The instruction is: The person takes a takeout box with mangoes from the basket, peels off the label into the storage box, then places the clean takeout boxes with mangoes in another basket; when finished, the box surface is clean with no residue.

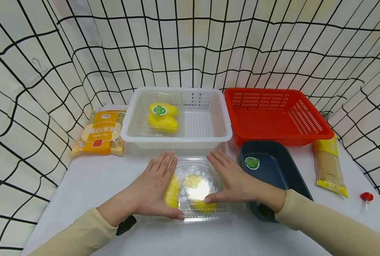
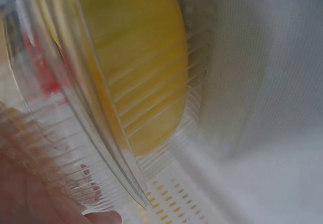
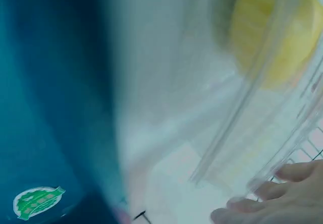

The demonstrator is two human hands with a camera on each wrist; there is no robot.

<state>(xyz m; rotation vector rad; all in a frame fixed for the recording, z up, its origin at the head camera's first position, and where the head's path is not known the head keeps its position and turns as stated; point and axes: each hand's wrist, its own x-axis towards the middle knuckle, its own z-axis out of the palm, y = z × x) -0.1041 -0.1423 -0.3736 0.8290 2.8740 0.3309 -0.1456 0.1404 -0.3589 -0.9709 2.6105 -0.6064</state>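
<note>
Both hands (image 1: 153, 185) (image 1: 234, 181) at clear box (image 1: 202, 217), head view only

Long beige sleeves (image 1: 330, 224), black piece (image 1: 126, 225) under each wrist

Baskets (image 1: 204, 122) stand behind the front container (image 1: 194, 181) and basin (image 1: 274, 170).

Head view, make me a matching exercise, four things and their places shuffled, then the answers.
1. Nearer clear plastic container
2. Red lollipop
3. Orange food bag
4. Red basket

A. Left of the white basket
B. Directly behind the dark blue basin
C. Between the left hand and right hand
D. Far right of the table

Pairs: 1-C, 2-D, 3-A, 4-B
</note>
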